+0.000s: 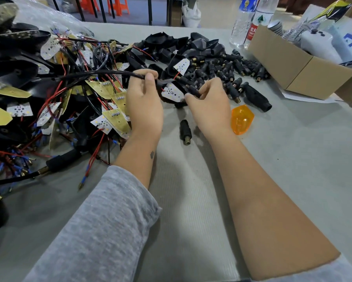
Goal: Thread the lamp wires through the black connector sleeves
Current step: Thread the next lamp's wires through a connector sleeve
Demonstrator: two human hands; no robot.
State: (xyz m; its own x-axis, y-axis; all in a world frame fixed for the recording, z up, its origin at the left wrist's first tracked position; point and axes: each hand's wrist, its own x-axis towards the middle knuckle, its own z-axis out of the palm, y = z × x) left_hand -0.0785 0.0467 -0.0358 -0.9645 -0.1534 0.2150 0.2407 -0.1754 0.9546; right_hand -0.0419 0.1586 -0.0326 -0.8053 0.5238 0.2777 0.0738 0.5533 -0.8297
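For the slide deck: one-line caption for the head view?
Left hand holds black lamp wire; right hand pinches black connector sleeve above grey table.

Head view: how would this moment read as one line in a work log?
step: threading | left hand: pinches black cable | right hand: holds connector sleeve | spare sleeve: on table

A pale grey table surface (293,159) is spread across most of the frame. Along the top edge, a grey floor (216,11) is seen beyond it, crossed by dark furniture legs (150,9). Orange stools (118,5) are set at upper left. Even, soft light is cast throughout.
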